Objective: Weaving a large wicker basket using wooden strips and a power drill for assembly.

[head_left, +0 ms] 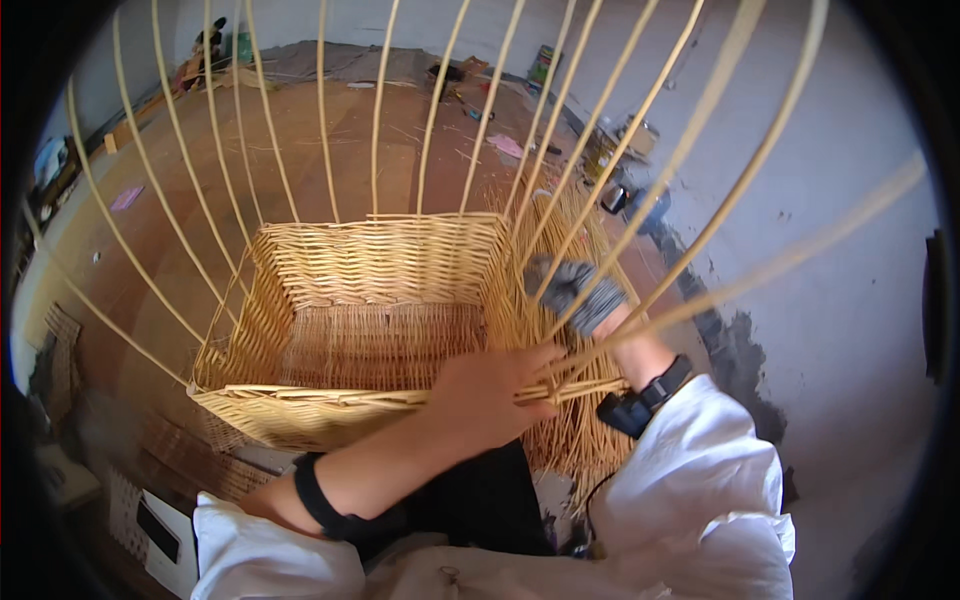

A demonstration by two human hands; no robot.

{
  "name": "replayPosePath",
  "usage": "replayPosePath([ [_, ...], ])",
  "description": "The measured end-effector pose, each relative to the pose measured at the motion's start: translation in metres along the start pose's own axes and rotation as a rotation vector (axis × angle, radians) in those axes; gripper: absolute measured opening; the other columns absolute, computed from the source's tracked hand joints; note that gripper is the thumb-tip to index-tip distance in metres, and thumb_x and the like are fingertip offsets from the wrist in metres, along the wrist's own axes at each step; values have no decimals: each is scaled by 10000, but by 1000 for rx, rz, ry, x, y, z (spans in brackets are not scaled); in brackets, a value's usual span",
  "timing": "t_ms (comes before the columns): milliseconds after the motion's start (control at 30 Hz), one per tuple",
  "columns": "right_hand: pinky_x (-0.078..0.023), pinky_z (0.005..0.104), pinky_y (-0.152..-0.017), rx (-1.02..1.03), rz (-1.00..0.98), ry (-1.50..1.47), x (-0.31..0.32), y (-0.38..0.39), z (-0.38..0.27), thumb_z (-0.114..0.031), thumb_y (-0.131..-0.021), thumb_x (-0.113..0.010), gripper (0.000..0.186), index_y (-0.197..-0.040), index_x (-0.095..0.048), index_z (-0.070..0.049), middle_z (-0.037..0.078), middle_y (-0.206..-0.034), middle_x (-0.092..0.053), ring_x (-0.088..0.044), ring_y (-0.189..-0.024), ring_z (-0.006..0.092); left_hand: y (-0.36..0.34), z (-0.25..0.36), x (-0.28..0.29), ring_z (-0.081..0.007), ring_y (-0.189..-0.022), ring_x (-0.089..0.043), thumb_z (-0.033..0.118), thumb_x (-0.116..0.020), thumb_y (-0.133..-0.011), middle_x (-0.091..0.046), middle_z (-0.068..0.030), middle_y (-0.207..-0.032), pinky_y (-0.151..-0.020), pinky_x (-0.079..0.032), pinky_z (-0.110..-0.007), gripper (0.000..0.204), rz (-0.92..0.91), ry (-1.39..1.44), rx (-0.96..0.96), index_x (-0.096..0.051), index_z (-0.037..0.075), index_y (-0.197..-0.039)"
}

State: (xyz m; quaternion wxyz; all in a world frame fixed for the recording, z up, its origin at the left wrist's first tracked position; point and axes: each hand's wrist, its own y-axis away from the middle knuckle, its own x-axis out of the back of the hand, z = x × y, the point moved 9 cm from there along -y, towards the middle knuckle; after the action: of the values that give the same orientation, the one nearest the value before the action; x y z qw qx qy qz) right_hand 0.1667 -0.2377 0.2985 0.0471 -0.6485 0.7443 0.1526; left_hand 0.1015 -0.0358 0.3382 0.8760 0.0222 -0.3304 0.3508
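Note:
A rectangular wicker basket (385, 262) with woven walls and a darker woven base stands before me. Tall pale stakes (378, 120) rise from its rim all round. My left hand (488, 398), bare, reaches across to the near right corner. Its thumb and fingers close from above and below around wicker rods (585, 387) at the rim there. My right hand (578, 292) wears a grey glove and sits outside the basket's right wall, among the stakes and above loose rods. Stakes and blur hide its fingertips, so what it grips cannot be made out.
A long heap of loose wicker rods (575, 440) lies along the basket's right side. Beyond it runs a pale wall (800, 290). Pink scraps (127, 198) lie on the brown floor, and woven pieces (190, 450) lie at left. A dark phone (157, 528) rests at lower left.

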Motion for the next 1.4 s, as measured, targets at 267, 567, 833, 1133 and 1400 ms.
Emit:
replayPosePath([
  [267, -469, 361, -869, 738, 195, 1491, -130, 173, -15, -101, -704, -688, 508, -1193, -550, -103, 144, -1123, -553, -540, -1049, 313, -9, -28, -15, -181, -945, -592, 142, -744, -691, -628, -121, -1046, -829, -458, -303, 666, -443, 100, -134, -461, 141, -1294],
  [567, -485, 337, -752, 658, 349, 1138, -83, 143, -3, -286, -589, -805, 319, -778, -690, -56, 114, -872, -602, -587, -846, 254, 30, -25, 38, -339, -829, -600, 324, -513, -892, -631, -165, -889, -739, -465, -367, 295, -200, -420, -35, -616, 84, -1029],
  [833, -471, 324, -640, 769, 337, 955, -85, 146, -2, -191, -552, -823, 247, -688, -669, -53, 86, -732, -565, -569, -698, 238, -29, 10, 37, -188, -944, -618, -6, -549, -849, -639, -100, -1049, -834, -489, -257, 304, -242, 562, -192, -548, -28, -1153],
  [1133, -467, 309, -669, 731, 307, 973, -88, 142, -5, -181, -635, -781, 223, -779, -669, -52, 68, -759, -582, -576, -726, 237, 21, 63, -3, -158, -769, -651, 10, -578, -833, -663, -97, -901, -705, -543, -266, 179, -66, -563, -611, -606, -14, -1008],
  [1400, -503, 323, -649, 776, 310, 1133, -101, 151, -12, -272, -566, -819, 308, -709, -672, -41, 99, -772, -605, -608, -702, 247, -4, -67, 53, -188, -732, -657, 69, -659, -798, -660, -129, -854, -672, -565, -292, 179, 107, 942, 350, -621, -38, -937],
])
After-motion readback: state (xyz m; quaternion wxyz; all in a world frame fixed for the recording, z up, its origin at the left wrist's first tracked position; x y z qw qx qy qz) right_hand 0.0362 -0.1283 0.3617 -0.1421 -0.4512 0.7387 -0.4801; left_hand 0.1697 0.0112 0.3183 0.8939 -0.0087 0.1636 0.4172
